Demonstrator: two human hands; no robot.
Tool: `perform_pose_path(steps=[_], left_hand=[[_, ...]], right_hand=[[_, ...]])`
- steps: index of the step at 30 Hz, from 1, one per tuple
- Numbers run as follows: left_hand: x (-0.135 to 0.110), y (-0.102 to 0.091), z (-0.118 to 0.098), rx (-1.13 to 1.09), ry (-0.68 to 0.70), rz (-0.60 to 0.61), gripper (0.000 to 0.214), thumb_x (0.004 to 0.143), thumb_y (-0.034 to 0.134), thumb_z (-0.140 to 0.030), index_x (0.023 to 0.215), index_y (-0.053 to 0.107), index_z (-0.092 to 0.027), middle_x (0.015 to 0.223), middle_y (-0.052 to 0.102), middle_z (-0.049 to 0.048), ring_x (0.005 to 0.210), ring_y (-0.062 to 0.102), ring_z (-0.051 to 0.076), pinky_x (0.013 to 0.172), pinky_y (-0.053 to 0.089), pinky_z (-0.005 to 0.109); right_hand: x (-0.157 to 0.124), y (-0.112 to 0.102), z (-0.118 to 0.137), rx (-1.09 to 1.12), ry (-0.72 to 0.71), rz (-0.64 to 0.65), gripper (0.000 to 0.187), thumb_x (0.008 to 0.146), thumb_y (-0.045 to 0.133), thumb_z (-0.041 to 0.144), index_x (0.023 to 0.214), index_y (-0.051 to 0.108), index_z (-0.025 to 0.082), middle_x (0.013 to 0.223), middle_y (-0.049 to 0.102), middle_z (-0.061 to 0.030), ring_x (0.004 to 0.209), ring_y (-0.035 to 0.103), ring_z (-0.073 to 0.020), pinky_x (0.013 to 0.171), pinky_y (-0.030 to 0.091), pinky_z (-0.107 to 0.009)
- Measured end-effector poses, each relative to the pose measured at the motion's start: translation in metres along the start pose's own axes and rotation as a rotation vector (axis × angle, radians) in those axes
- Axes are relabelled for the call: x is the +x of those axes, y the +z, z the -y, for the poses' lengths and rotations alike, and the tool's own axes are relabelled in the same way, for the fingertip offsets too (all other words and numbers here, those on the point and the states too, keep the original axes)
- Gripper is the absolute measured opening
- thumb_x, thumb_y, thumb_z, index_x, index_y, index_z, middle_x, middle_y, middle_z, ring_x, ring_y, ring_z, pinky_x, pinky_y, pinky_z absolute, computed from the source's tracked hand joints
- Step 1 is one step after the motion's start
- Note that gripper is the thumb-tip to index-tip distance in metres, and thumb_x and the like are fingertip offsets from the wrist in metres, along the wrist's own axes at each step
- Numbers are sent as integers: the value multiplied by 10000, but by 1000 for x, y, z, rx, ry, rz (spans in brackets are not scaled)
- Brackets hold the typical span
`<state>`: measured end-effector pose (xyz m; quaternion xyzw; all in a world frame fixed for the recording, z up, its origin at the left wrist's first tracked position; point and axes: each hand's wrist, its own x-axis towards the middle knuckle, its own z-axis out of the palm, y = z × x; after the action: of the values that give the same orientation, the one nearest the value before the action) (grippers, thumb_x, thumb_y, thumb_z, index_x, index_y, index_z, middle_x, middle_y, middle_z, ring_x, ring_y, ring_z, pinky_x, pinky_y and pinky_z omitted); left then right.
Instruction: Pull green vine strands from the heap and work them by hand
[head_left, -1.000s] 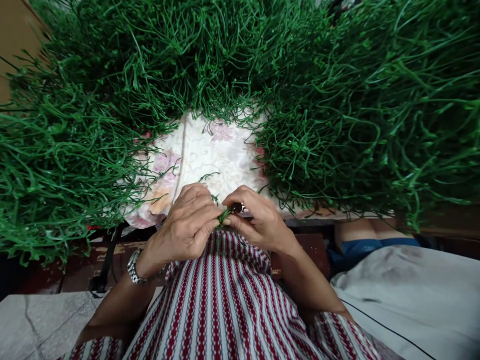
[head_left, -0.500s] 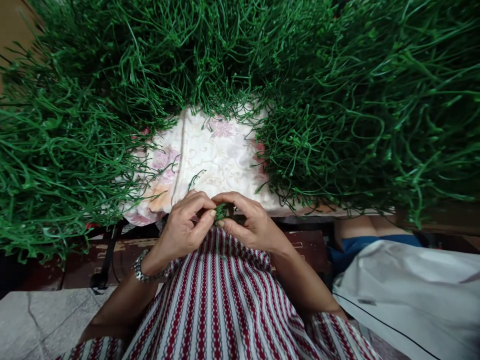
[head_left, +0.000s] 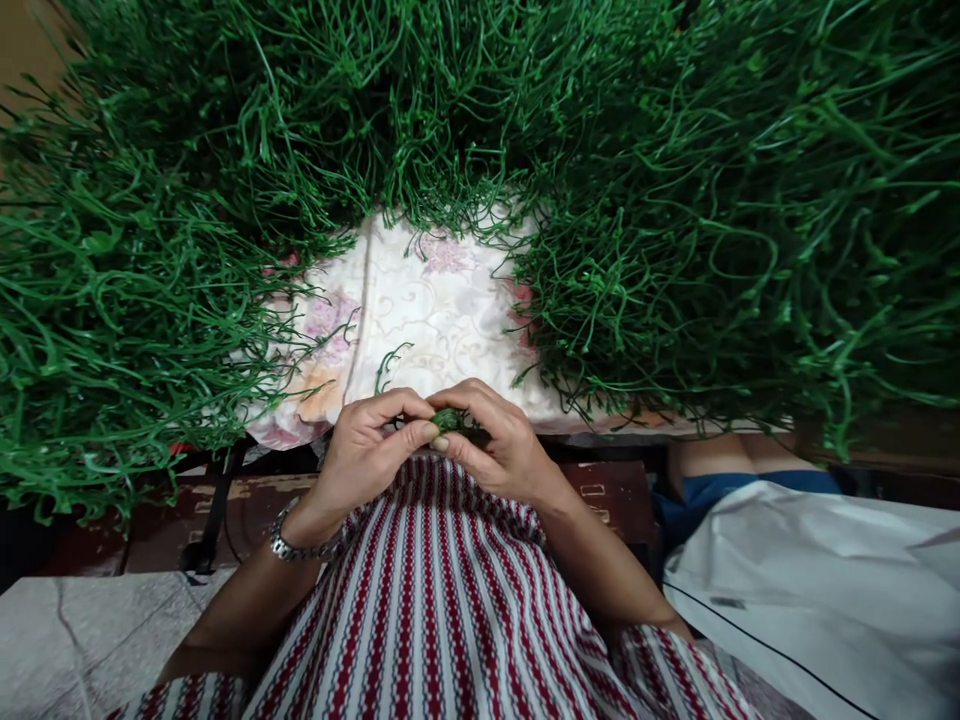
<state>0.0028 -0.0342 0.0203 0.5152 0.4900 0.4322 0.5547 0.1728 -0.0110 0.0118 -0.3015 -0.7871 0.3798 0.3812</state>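
Note:
A small green bundle of plant stems (head_left: pixel 450 420) sits pinched between both hands, just above my lap at the table's near edge. My left hand (head_left: pixel 379 440), with a metal watch on its wrist, is closed on the bundle's left side, thumb and forefinger pressed in. On the other side my right hand (head_left: pixel 495 440) is closed around it, thumb tip beside the left thumb. Fingers partly hide the bundle. One loose green stem (head_left: pixel 390 362) lies on the floral cloth (head_left: pixel 427 310) just beyond my left hand.
Large heaps of thin green stems (head_left: pixel 135 300) surround the cloth at left, back and right (head_left: pixel 675 250). A brown wooden piece (head_left: pixel 607 495) runs under the table edge. At right sits another person, with a white cloth (head_left: pixel 810 590) and blue clothing (head_left: pixel 757 485) showing.
My fingers have shifted a little around the green bundle, which now looks more compact and rounded between them. Both hands stay in nearly the same place.

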Motion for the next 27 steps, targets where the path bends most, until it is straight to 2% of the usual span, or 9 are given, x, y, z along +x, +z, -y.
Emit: perform_pose_path(steps=[3, 8, 11, 19, 23, 27], left_hand=[[-1, -4, 0, 70, -1, 30, 95, 784, 598, -250, 726, 591, -176, 670, 546, 1, 634, 509, 127, 595, 388, 235], [3, -8, -9, 469, 176, 153, 128, 819, 499, -172, 693, 479, -173, 694, 474, -6, 688, 454, 131, 655, 363, 267], [5, -8, -13, 630, 216, 238, 123, 826, 457, -154, 706, 445, -177, 720, 476, -2, 724, 450, 141, 689, 359, 285], [3, -6, -9, 629, 122, 236, 87, 836, 469, -201, 753, 477, -178, 706, 506, -12, 710, 461, 132, 670, 359, 264], [3, -5, -6, 568, 89, 208, 120, 813, 533, -253, 731, 503, -171, 692, 524, -15, 691, 471, 125, 660, 364, 257], [3, -7, -8, 574, 100, 211, 181, 809, 538, -233, 659, 463, -163, 613, 469, -37, 617, 420, 101, 601, 326, 236]], right_hand=[[-3, -1, -2, 41, 54, -10, 173, 847, 558, 229, 999, 560, 148, 865, 607, -53, 820, 566, -141, 755, 456, -284], [-4, -4, -2, 73, 71, -5, 107, 848, 536, 191, 937, 573, 146, 858, 585, -56, 836, 552, -146, 763, 441, -285], [-4, -3, -2, 41, 73, -5, 63, 835, 529, 173, 886, 556, 148, 838, 566, -53, 828, 529, -156, 767, 425, -304], [-4, -5, 2, 31, 183, 109, 75, 838, 449, 113, 884, 490, 156, 768, 526, -9, 713, 487, -111, 665, 399, -232], [-5, -5, 3, -74, 143, 128, 100, 849, 436, 138, 934, 487, 154, 824, 551, -38, 756, 499, -130, 696, 408, -253], [-6, -6, 3, -165, 91, 159, 131, 889, 441, 205, 995, 491, 149, 903, 578, -73, 821, 513, -150, 737, 410, -274]])
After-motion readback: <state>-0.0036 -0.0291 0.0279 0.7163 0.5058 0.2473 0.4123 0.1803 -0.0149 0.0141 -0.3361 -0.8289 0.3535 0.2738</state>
